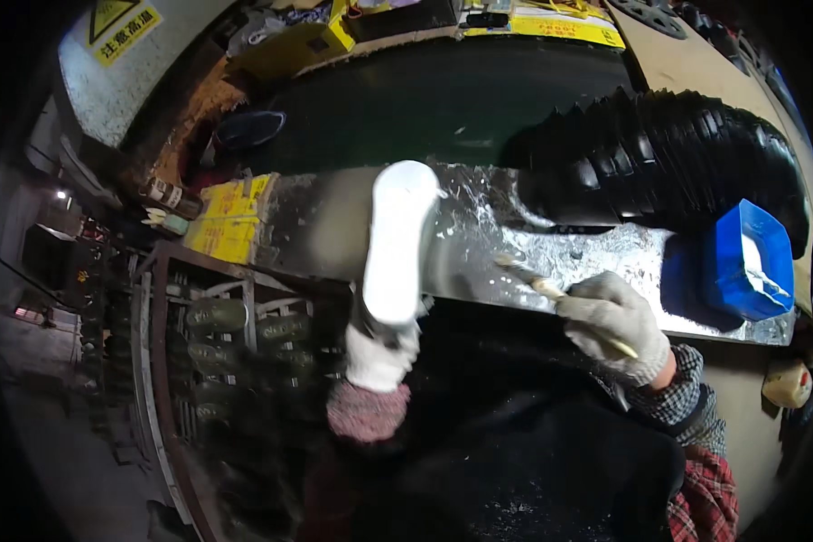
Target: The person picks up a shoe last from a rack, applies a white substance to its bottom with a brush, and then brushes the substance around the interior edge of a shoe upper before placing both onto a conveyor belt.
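My left hand [379,359], in a pale knit glove with a pink cuff, grips the near end of a white shoe sole [397,239]. The sole is held lengthwise away from me over the metal-topped bench edge [321,212]; its underside and my fingers are partly hidden. To the right, my gloved right hand [612,327] is closed around the handle of a brush [533,278], whose bristles point left over the bench. Beyond that hand stands a blue plastic tub [727,262] with white paste on its inner wall.
Black sole-like pieces [668,163] lie stacked in a long row at the right. White smears [596,257] cover the bench beside the tub. A rack [158,361] with several dark shoe-shaped items stands at lower left. Yellow card [230,217] lies on the left.
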`<state>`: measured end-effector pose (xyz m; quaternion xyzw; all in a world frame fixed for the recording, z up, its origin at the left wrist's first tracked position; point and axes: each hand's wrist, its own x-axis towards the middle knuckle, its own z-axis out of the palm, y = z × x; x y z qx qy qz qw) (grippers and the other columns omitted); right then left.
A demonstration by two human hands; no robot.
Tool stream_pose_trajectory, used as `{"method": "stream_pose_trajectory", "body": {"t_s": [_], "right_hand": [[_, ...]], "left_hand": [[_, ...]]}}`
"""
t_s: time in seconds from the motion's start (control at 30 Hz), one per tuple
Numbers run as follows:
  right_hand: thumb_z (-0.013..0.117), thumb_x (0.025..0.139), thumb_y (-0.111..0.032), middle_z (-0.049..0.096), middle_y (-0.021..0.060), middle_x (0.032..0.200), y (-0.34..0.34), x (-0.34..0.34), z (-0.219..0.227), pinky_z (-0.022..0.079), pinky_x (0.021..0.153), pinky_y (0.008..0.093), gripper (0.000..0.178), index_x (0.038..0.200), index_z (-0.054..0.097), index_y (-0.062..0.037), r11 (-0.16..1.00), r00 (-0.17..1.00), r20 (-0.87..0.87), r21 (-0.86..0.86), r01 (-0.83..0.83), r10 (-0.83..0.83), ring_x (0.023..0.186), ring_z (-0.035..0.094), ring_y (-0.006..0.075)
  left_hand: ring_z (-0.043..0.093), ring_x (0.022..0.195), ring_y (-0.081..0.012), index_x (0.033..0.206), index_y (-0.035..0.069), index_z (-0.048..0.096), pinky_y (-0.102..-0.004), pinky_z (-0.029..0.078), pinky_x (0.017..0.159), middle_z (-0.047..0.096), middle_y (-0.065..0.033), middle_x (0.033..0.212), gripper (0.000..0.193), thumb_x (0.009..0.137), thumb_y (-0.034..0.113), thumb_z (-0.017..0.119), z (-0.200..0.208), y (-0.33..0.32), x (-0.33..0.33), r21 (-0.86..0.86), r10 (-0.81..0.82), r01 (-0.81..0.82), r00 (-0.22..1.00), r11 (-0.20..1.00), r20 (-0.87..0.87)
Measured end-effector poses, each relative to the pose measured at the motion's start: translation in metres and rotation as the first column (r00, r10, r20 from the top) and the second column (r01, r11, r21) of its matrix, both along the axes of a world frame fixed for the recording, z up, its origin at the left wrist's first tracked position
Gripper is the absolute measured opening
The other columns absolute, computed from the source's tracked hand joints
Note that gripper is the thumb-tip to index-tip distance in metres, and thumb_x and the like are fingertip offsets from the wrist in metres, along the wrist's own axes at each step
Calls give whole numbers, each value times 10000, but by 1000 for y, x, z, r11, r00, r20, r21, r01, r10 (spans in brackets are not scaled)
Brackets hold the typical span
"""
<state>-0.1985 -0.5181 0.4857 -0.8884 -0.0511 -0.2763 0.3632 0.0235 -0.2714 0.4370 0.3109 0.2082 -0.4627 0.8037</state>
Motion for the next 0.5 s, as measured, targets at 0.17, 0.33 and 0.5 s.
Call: {"method": "stream_pose_trajectory", "body": {"t_s": [0.17,0.33,0.5], "right_hand": [[695,777,-17,618,157,945,-28,-61,10,502,735,333,277,1051,656,10,960,970,16,147,238,-243,827,615,262],[624,857,-52,592,132,974,-38,-119,7,474,713,269,227,1063,622,44,730,872,3,547,409,-490,811,581,171],[620,897,-92,589,94,1004,-41,-155,17,462,719,246,237,1098,619,35,645,770,97,617,451,-631,804,559,125]], "left_hand": [[563,1090,-382,1303,-90,410,-454,531,947,527,-200,1272,564,941,289,617,-30,-22,122,-266,205,-139,949,954,240],[552,915,-254,1365,-37,344,-407,522,835,455,-138,1192,608,962,352,581,22,-132,57,36,-100,98,811,995,577],[472,547,-162,1110,91,507,-324,414,504,480,-10,712,342,952,384,583,27,-206,20,403,-593,437,640,804,489]]}}
